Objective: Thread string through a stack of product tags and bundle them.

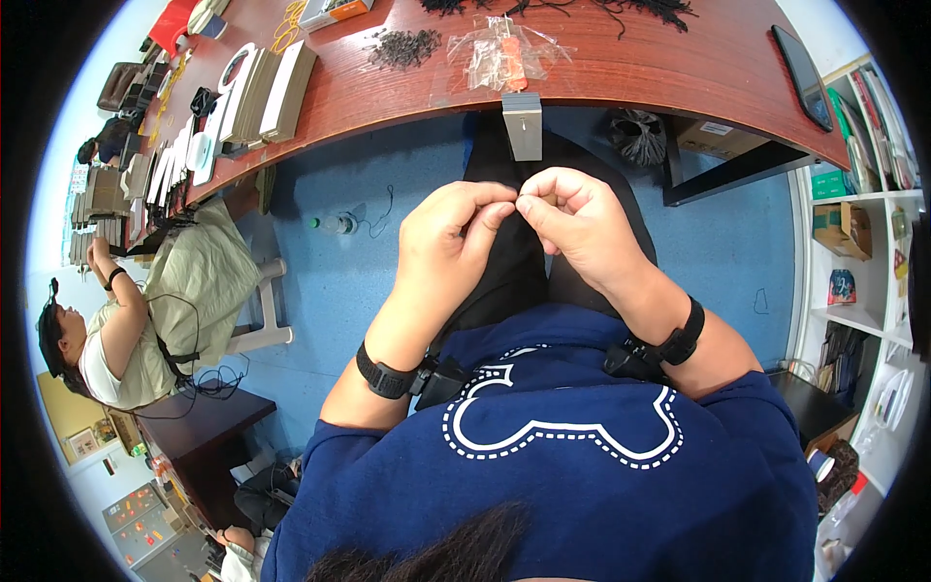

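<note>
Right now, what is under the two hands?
Around the left hand and right hand, black trousers and blue floor show below. Whatever lies directly beneath the hands is covered, and the closed fingertips hide anything they may pinch.

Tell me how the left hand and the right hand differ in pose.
The left hand points its fingertips rightward; the right hand points its fingertips leftward. The left hand shows mainly index finger and thumb; the right hand shows several curled fingers. Both hold thumb and index finger in a pinch, and both wrists wear black bands.
</note>
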`<action>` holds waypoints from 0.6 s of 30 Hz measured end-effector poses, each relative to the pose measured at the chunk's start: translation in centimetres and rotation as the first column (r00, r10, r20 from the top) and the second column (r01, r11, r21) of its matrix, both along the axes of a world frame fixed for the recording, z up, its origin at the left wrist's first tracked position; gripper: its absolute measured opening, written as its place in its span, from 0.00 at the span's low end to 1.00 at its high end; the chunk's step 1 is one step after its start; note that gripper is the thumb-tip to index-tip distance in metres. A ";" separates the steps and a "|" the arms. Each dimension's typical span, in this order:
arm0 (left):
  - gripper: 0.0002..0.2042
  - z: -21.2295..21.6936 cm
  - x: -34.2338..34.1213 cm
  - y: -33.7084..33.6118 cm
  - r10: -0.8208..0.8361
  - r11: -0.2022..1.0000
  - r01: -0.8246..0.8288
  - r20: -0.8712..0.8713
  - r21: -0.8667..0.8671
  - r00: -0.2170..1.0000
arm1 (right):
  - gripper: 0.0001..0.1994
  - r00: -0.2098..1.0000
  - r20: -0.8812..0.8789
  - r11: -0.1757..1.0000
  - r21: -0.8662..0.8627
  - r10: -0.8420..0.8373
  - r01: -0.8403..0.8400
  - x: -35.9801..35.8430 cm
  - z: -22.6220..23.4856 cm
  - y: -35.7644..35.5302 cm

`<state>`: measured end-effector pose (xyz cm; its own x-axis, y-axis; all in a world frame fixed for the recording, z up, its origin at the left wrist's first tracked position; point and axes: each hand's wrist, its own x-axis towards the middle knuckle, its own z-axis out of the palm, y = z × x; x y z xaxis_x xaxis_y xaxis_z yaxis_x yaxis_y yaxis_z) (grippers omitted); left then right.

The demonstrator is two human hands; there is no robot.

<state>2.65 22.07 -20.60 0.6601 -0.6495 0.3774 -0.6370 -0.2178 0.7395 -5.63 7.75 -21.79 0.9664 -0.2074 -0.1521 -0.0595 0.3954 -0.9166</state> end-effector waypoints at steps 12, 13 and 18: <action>0.07 0.9 0.8 -1.7 -0.110 0.972 -0.038 -0.593 -0.231 0.798 | 0.03 0.996 0.074 0.998 0.035 -0.057 0.054 0.6 0.7 -0.9; 0.10 0.8 1.1 -2.2 -0.211 0.954 0.007 -0.658 -0.298 0.723 | 0.03 0.994 0.088 0.998 0.018 -0.062 0.060 0.7 1.0 -1.1; 0.05 -0.3 0.8 -3.3 -0.159 0.949 -0.119 -0.770 -0.292 0.619 | 0.05 0.992 0.086 0.993 0.085 -0.087 0.080 1.3 0.6 -1.4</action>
<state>3.42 18.76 -20.88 0.7788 -0.6185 -0.1042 0.2062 0.0956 0.9738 -4.29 6.36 -21.14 0.9566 -0.2788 -0.0851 0.0582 0.4686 -0.8815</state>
